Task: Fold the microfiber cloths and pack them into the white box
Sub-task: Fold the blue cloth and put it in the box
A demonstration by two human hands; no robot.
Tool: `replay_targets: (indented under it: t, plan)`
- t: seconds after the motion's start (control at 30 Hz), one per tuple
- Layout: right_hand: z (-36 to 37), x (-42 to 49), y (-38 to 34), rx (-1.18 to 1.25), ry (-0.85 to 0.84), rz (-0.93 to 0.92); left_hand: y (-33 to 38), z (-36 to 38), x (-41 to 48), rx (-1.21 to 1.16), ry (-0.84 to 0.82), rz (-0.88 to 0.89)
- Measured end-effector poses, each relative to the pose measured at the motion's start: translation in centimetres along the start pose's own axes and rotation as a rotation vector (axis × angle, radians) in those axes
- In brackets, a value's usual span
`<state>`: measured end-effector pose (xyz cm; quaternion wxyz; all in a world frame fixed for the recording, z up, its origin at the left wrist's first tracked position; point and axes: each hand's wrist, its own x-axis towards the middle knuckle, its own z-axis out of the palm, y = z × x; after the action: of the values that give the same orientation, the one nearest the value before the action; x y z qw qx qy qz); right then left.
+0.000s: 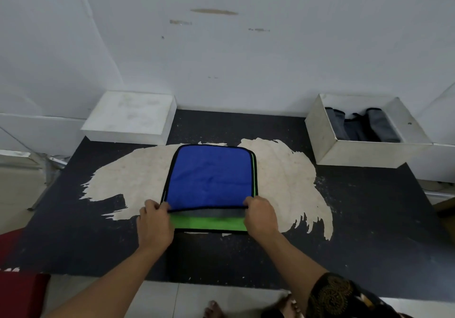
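Microfiber cloth [209,175], blue over green, flat on the table [369,207]. Left hand [155,221] and right hand [262,216] each pinch a near corner of the blue layer. Best: lift both corners level, keep edges matched. White box [327,130] sits beyond cloth's far-right corner, grey cloths [379,125] inside.

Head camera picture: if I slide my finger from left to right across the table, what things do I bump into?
Flat white box → left hand → blue cloth → right hand → open white box with grey cloths inside.
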<state>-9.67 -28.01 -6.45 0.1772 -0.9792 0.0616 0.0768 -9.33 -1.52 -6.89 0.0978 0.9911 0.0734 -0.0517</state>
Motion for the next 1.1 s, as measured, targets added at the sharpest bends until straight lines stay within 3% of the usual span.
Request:
replay_targets:
  t: [0.13,0.37,0.5,0.6,0.73,0.93,1.1]
  plan:
    - [-0.2,0.3,0.3,0.040,0.053,0.130,0.8,-1.0,1.0,-0.266,0.072,-0.144]
    - [0.3,0.2,0.3,0.382,0.076,0.296,1.6,-0.9,2.4,-0.669,-0.030,-0.320]
    - [0.5,0.2,0.4,0.980,0.009,0.480,1.7,-1.4,2.7,-0.923,-0.093,-0.443]
    - [0.0,0.2,0.6,1.421,0.049,0.610,2.1,-2.5,2.7,-1.027,0.007,-0.531]
    - [-1.8,0.3,0.6,1.714,0.109,0.718,3.0,-3.9,2.6,-0.935,0.180,-0.544]
    - [-3.1,0.7,0.7,1.689,0.120,0.730,3.1,-5.1,2.9,-0.928,0.178,-0.519]
    - [-2.6,0.2,1.7,1.455,0.055,0.670,3.0,-4.8,2.1,-0.868,0.056,-0.414]
